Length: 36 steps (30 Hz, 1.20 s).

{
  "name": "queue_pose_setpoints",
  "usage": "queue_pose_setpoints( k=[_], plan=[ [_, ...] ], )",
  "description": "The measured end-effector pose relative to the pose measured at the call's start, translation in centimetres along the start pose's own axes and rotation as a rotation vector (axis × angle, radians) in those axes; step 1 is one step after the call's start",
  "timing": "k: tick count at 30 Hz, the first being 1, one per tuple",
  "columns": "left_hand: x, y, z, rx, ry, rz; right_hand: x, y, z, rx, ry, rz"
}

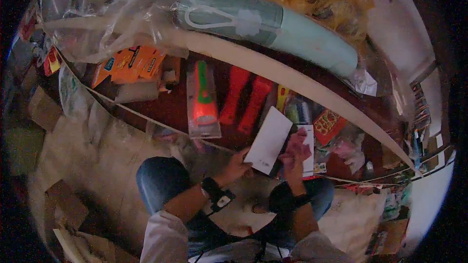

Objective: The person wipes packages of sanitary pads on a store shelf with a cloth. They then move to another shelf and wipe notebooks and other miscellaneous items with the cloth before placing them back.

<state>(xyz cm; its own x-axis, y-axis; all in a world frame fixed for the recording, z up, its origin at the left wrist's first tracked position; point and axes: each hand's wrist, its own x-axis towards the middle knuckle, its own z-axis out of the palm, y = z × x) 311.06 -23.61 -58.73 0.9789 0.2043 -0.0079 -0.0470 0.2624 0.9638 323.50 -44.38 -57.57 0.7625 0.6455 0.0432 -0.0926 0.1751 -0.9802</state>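
My left hand point(237, 168) grips the lower left corner of a flat white box point(270, 140) with small print near its bottom edge. The box is tilted over the front edge of a dark red tabletop point(150, 109). In my right hand point(293, 168) is a crumpled pink cloth point(297, 145), bunched beside the box's right edge. Partly covered by that cloth, a second white box point(309, 153) with a red lower edge lies at the table's front. Left of the boxes are two red flashlights point(234, 93) point(256, 104) and an orange and green flashlight point(204, 107) in a clear plastic bag.
A pale beam point(292, 78) crosses above the tabletop. Behind it lies a pale blue-green roll point(318, 45) with a white loop, beside clear plastic wrap point(109, 11). Orange printed boxes point(137, 65) sit left; a red printed packet point(329, 126) lies right. Brown cardboard point(65, 204) is lower left.
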Motion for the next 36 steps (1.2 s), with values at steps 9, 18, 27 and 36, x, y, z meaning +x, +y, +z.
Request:
queue_pose_setpoints(
  k=[9, 18, 27, 36],
  plan=[
    [1.6, 6.1, -4.1, -0.447, 0.002, 0.008, -2.8, -4.8, -12.5, -0.394, 0.747, -0.209],
    [3.9, 3.4, -7.6, -0.139, 0.228, 0.366, -2.1, -12.5, -1.5, -0.206, 0.18, 0.171],
    [3.1, 7.5, -6.5, -0.066, 0.482, 0.297, -1.4, -7.7, -6.0, -0.409, 0.204, 0.349],
    [1.4, 9.2, -7.2, 0.738, 0.922, 0.804, -1.4, -6.7, -6.3, -0.291, 0.29, 0.479]
  ],
)
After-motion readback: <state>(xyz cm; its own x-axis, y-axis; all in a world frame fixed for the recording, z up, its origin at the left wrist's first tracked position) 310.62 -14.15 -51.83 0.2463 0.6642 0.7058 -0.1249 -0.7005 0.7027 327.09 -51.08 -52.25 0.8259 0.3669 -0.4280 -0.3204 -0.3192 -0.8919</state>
